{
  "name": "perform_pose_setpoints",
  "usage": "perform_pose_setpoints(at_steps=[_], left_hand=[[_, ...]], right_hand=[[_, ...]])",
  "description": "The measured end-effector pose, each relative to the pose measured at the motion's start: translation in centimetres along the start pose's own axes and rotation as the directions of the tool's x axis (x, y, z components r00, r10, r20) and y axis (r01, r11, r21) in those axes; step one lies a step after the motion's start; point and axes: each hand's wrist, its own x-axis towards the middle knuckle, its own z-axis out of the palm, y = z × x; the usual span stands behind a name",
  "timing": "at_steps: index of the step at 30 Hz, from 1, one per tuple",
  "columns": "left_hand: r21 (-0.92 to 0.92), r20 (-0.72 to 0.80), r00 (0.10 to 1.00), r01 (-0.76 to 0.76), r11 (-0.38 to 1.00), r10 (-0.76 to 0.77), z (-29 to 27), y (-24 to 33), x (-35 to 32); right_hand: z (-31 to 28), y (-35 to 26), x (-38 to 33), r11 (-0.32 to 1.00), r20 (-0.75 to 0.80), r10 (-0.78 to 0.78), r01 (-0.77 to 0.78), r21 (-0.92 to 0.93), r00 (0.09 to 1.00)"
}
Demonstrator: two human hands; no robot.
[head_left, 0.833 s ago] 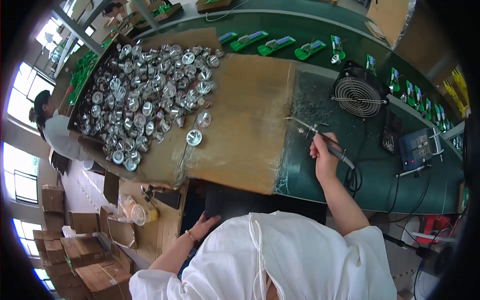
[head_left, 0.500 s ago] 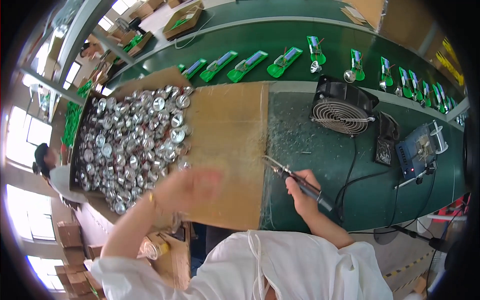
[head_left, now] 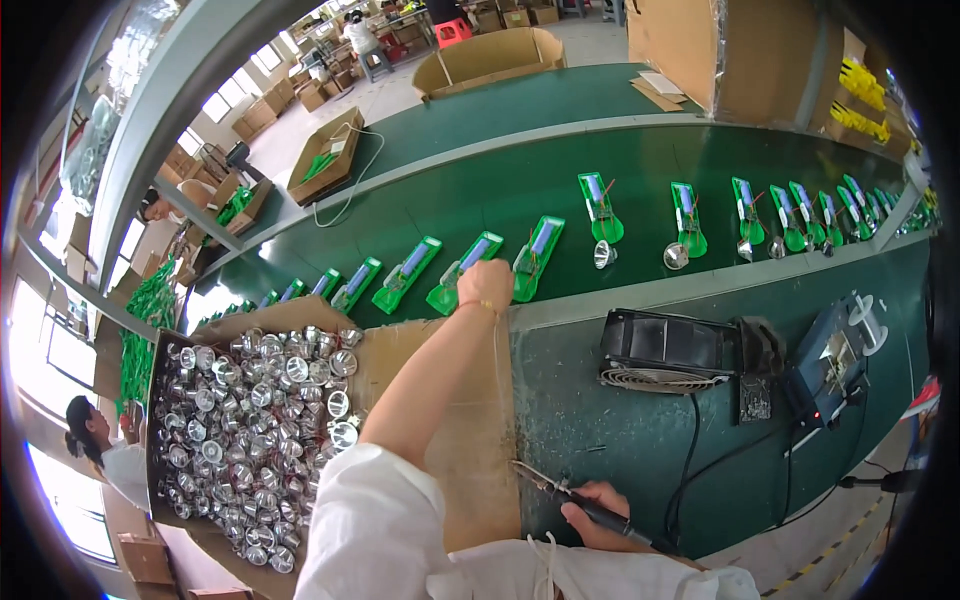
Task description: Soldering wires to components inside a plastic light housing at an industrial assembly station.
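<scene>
My left hand (head_left: 485, 285) is stretched out to the far side of the bench, its fingers bent down onto the lower end of a green plastic housing (head_left: 481, 252) that has a blue-violet cell and wires in it. The fingertips are partly hidden by the hand itself. My right hand (head_left: 597, 513) grips a soldering iron (head_left: 612, 519), its tip pointing left over the edge of the cardboard sheet (head_left: 475, 400). Beside my left arm stands a carton of loose silvery reflector cups (head_left: 262, 393).
More green housings (head_left: 405, 275) lie in a row along the dark green conveyor (head_left: 440, 190); those on the right have reflectors attached. A black fan (head_left: 665, 345), a soldering station (head_left: 832, 365) and black cables (head_left: 690, 470) occupy the right side. Other people sit farther off.
My left hand has moved from beside the reflector carton out to a housing on the conveyor. The view has tilted up. My right hand still holds the soldering iron.
</scene>
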Motion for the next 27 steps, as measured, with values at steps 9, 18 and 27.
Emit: perform_pose_setpoints(at_steps=[9, 18, 27], left_hand=[[-0.177, -0.062, 0.998, -0.023, 0.984, 0.012, -6.3, -5.6, -25.1], [-0.408, -0.296, 0.925, 0.102, 0.907, -0.238, -5.6, -7.3, -38.4], [-0.416, -0.217, 0.799, 0.444, 0.794, -0.561, -6.6, -13.0, -45.4]], right_hand=[[0.0, 0.0, -0.8, 0.994, -0.017, 0.099, -0.098, 0.040, 0.995], [0.4, -1.3, -0.4, 0.992, -0.127, 0.117, -0.111, 0.054, 0.985], [1.2, -2.1, -1.7, 0.997, -0.160, 0.020, -0.009, 0.072, 0.987]])
